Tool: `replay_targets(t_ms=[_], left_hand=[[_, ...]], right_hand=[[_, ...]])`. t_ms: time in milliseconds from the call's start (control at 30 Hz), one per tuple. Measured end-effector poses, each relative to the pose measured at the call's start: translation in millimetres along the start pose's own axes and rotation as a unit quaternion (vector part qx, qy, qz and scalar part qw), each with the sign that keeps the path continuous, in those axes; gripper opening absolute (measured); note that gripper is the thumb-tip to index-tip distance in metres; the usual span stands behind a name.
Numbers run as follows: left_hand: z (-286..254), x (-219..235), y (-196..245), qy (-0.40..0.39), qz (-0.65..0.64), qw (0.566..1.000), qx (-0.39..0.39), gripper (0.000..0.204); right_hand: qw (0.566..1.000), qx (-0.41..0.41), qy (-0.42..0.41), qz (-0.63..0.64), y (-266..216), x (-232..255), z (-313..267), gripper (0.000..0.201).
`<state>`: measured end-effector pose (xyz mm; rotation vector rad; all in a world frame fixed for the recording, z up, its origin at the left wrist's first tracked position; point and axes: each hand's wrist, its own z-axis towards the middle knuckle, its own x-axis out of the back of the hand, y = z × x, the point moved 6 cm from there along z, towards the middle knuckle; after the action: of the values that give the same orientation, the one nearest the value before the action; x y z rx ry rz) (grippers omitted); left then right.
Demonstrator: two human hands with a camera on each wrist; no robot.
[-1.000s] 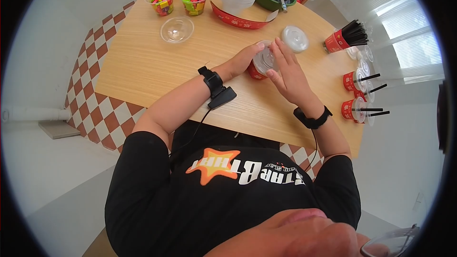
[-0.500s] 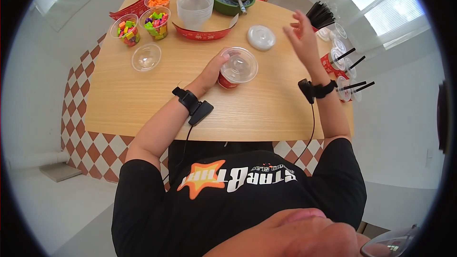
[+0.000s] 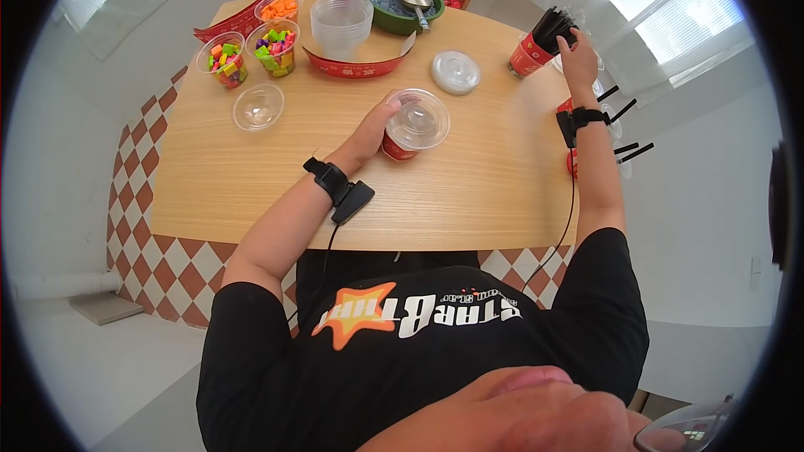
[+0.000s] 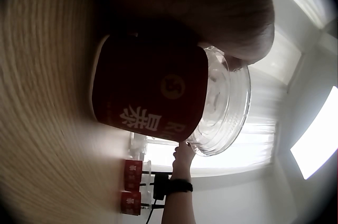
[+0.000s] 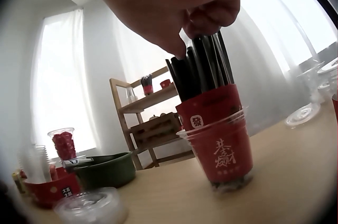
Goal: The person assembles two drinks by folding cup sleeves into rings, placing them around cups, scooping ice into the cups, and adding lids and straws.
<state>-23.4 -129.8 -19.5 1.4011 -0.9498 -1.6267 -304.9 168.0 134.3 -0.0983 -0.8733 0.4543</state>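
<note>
My left hand [image 3: 368, 132] grips a red-sleeved plastic cup [image 3: 400, 149] from its left side; the cup stands upright on the table. A clear lid [image 3: 421, 120] with a raised middle covers its top. In the left wrist view the same cup [image 4: 148, 89] fills the middle, with the palm above it. My right hand [image 3: 579, 59] is at the tops of a bunch of black straws [image 5: 203, 68]. They stand in another red cup [image 5: 224, 152]. Its fingers are bent and its thumb tip is right at the straw ends; I cannot tell whether a straw is pinched.
Stacked lids [image 3: 456, 73] and a single dome lid [image 3: 258, 107] lie on the table [image 3: 486, 201]. Behind are cups of colourful cubes [image 3: 275, 46], stacked clear cups [image 3: 342, 23] and a green basin [image 3: 394, 21] with a scoop. Finished-looking cups with straws [image 3: 624, 151] stand at the right edge.
My right hand has left the lid of the cup and moved right to the straws. The left hand stays on the cup. The head view has swung to the right.
</note>
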Motion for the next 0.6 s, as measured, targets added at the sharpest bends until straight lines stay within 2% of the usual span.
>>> replay_targets(t_ms=[67,200,267,333,400,433,500,533,600], left_hand=[[0,1,1,0.001,0.003,1.000,-0.002,0.047],[-2,-1,3,-0.010,-0.025,1.000,0.015,0.045],[-1,0,1,-0.005,-0.024,1.000,0.013,0.044],[2,1,-1,-0.021,0.011,1.000,-0.012,0.048],[3,3,-2,-0.019,-0.003,1.000,-0.008,0.045],[3,3,-2,-0.023,-0.016,1.000,-0.005,0.043],[2,1,0,-0.014,-0.017,1.000,-0.006,0.043],[2,1,0,-0.010,-0.017,1.000,-0.009,0.044],[3,2,-2,-0.013,-0.021,1.000,-0.009,0.044]], right_hand=[[1.000,-0.003,0.018,-0.016,-1,-1,5,0.034],[1.000,-0.009,0.002,0.001,-1,-5,12,0.035],[0.999,0.033,0.024,0.027,6,-9,21,0.035],[0.995,0.058,0.036,0.075,-2,2,23,0.035],[0.985,0.046,0.080,0.149,-27,40,15,0.033],[0.985,0.048,0.075,0.150,-43,54,8,0.033],[0.925,0.099,0.093,0.356,-80,88,-15,0.025],[0.924,0.097,0.090,0.358,-100,102,-30,0.025],[0.839,0.121,0.001,0.531,-143,121,-65,0.018]])
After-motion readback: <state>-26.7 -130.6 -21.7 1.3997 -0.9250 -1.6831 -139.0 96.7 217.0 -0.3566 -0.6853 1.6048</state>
